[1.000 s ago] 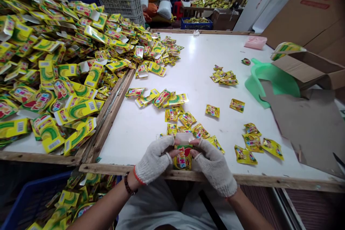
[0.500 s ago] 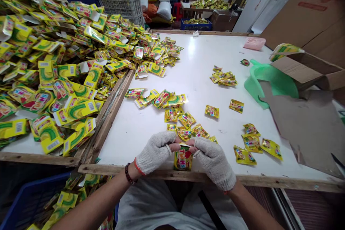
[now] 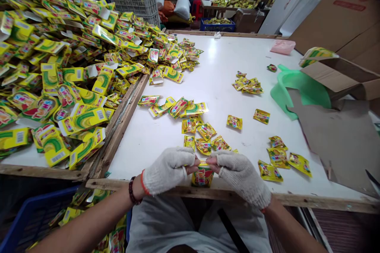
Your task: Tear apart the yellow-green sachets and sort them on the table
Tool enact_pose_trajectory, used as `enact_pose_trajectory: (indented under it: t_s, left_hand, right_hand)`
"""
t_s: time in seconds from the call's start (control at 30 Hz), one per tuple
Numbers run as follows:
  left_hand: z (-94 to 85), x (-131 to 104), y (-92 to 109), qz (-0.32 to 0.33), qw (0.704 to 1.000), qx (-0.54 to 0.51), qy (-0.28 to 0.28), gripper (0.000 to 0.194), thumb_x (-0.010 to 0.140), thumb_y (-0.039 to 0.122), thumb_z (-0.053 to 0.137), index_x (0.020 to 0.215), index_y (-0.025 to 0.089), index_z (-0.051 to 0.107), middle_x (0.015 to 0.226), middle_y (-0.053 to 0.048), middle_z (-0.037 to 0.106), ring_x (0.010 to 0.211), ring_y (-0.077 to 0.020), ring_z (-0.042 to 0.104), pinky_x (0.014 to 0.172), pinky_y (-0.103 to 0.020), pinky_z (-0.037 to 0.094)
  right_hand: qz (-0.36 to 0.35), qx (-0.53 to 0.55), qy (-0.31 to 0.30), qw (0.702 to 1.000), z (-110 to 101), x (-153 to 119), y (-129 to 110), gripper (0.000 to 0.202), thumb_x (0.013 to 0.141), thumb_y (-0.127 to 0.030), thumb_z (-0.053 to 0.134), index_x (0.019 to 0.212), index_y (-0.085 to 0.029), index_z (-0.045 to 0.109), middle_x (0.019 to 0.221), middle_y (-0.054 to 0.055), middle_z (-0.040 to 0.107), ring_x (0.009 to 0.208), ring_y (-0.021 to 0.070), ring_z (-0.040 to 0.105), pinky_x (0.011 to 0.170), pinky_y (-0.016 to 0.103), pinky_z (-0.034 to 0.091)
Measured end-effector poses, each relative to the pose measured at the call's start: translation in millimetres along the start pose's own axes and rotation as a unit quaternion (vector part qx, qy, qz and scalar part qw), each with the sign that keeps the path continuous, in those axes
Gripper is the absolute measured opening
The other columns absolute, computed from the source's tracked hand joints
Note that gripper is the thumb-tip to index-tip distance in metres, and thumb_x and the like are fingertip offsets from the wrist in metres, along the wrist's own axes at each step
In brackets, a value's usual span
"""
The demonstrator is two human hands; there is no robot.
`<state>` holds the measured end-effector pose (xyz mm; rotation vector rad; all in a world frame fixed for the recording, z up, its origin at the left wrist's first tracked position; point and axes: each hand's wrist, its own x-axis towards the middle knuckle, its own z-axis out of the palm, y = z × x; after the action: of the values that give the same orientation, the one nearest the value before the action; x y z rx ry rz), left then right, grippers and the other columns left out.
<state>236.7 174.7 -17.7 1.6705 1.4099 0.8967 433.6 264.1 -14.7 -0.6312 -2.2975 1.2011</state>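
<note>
A small green, red and yellow carton (image 3: 203, 178) stands upright at the table's front edge, its printed face towards me. My left hand (image 3: 170, 169), in a white fingerless knit glove, pinches the top left of the carton. Gloved the same way, my right hand (image 3: 237, 172) pinches its top right corner. Both sets of fingertips meet near the carton's top edge and partly hide it. Just beyond my hands lie several yellow sachets (image 3: 203, 146). Behind these, a few flat yellow cartons (image 3: 178, 107) rest in a loose row.
A big heap of yellow cartons (image 3: 74, 75) fills the left, behind a wooden divider (image 3: 118, 126). More sachets (image 3: 278, 158) lie on the right, near a green plastic piece (image 3: 308, 85) and torn cardboard (image 3: 341, 138). A blue crate (image 3: 38, 205) stands below left.
My fingertips have closed in over the carton's top, and its pale top flap shows less. Both forearms have spread slightly outward. The sachets and cartons on the table lie as before.
</note>
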Motion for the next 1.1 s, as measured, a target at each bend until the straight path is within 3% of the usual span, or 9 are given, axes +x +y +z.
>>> enact_pose_trajectory:
  t_s: [0.2, 0.3, 0.4, 0.47, 0.57, 0.67, 0.83, 0.97, 1.1]
  left_hand:
    - [1.0, -11.3, 7.8, 0.113, 0.978, 0.168, -0.044, 0.021, 0.084, 0.022, 0.044, 0.078, 0.015, 0.062, 0.078, -0.005, 0.054, 0.071, -0.0124, 0.046, 0.066, -0.022, 0.037]
    - [-20.2, 5.5, 12.6, 0.077, 0.986, 0.147, -0.013, 0.026, 0.087, 0.031, 0.042, 0.083, 0.016, 0.062, 0.087, -0.006, 0.057, 0.081, -0.0130, 0.052, 0.074, -0.022, 0.041]
    - [-53.7, 39.8, 6.6, -0.003, 0.967, 0.225, 0.121, 0.029, 0.086, 0.038, 0.043, 0.097, 0.016, 0.059, 0.097, -0.007, 0.058, 0.092, -0.0155, 0.052, 0.084, -0.025, 0.041]
    - [-74.2, 66.6, -3.7, -0.077, 0.928, 0.320, 0.177, 0.037, 0.079, 0.042, 0.052, 0.105, 0.017, 0.054, 0.104, -0.008, 0.057, 0.096, -0.0187, 0.052, 0.084, -0.028, 0.041]
    - [-92.0, 97.8, -20.4, -0.176, 0.882, 0.413, 0.142, 0.053, 0.069, 0.040, 0.063, 0.114, 0.018, 0.048, 0.108, -0.010, 0.057, 0.097, -0.0230, 0.054, 0.081, -0.029, 0.042]
    - [-95.4, 104.7, -28.3, -0.198, 0.866, 0.446, 0.107, 0.030, 0.074, 0.030, 0.055, 0.101, 0.018, 0.054, 0.099, -0.010, 0.060, 0.092, -0.0228, 0.056, 0.076, -0.028, 0.042]
    - [-68.9, 61.5, -11.3, -0.148, 0.849, 0.484, 0.150, 0.021, 0.082, 0.020, 0.037, 0.095, 0.018, 0.054, 0.090, -0.008, 0.059, 0.084, -0.0207, 0.055, 0.069, -0.029, 0.040]
    - [-11.5, 13.5, 6.3, -0.025, 0.844, 0.508, 0.169, 0.022, 0.086, 0.020, 0.036, 0.097, 0.019, 0.055, 0.088, -0.006, 0.057, 0.083, -0.0196, 0.051, 0.070, -0.030, 0.041]
    - [36.9, -8.0, -0.8, 0.059, 0.875, 0.461, 0.134, 0.015, 0.084, 0.023, 0.044, 0.092, 0.019, 0.056, 0.096, -0.006, 0.057, 0.088, -0.0208, 0.049, 0.076, -0.033, 0.042]
  right_hand:
    - [-0.107, -0.042, -0.024, 0.993, 0.8, -17.4, 11.9, 0.033, 0.080, -0.009, 0.050, 0.107, -0.022, 0.063, 0.103, 0.007, 0.064, 0.091, 0.0150, 0.061, 0.077, 0.025, 0.051]
    - [-0.010, -0.027, 0.047, 0.998, 15.4, -12.5, 14.5, 0.024, 0.080, -0.014, 0.051, 0.099, -0.019, 0.064, 0.094, 0.007, 0.065, 0.086, 0.0174, 0.061, 0.077, 0.030, 0.052]
    - [0.151, 0.125, 0.134, 0.971, 44.4, -2.5, -1.5, 0.016, 0.081, -0.028, 0.054, 0.091, -0.017, 0.061, 0.085, 0.006, 0.065, 0.075, 0.0174, 0.062, 0.068, 0.029, 0.054]
    - [0.172, 0.249, 0.066, 0.951, 66.7, 1.6, -23.3, 0.016, 0.080, -0.028, 0.055, 0.091, -0.018, 0.060, 0.087, 0.004, 0.066, 0.076, 0.0161, 0.062, 0.067, 0.026, 0.053]
    - [0.147, 0.312, -0.148, 0.927, 88.2, 1.7, -52.7, 0.025, 0.070, -0.018, 0.061, 0.095, -0.019, 0.065, 0.086, 0.001, 0.068, 0.078, 0.0158, 0.062, 0.069, 0.023, 0.051]
    - [0.148, 0.253, -0.135, 0.946, 84.5, 0.0, -52.7, 0.023, 0.069, -0.015, 0.059, 0.090, -0.017, 0.066, 0.083, 0.002, 0.068, 0.077, 0.0161, 0.062, 0.072, 0.025, 0.050]
    - [0.227, 0.291, 0.059, 0.927, 56.4, 5.8, -10.7, 0.029, 0.082, -0.036, 0.052, 0.099, -0.012, 0.057, 0.091, 0.010, 0.065, 0.080, 0.0196, 0.064, 0.067, 0.031, 0.054]
    - [0.177, 0.260, 0.115, 0.942, 49.7, 16.6, 0.6, 0.054, 0.078, -0.039, 0.058, 0.123, -0.014, 0.040, 0.116, 0.015, 0.057, 0.101, 0.0233, 0.059, 0.084, 0.038, 0.051]
    - [0.167, 0.105, 0.149, 0.969, 50.2, 20.3, 3.6, 0.035, 0.080, -0.032, 0.056, 0.109, -0.014, 0.050, 0.110, 0.014, 0.060, 0.103, 0.0241, 0.057, 0.092, 0.041, 0.045]
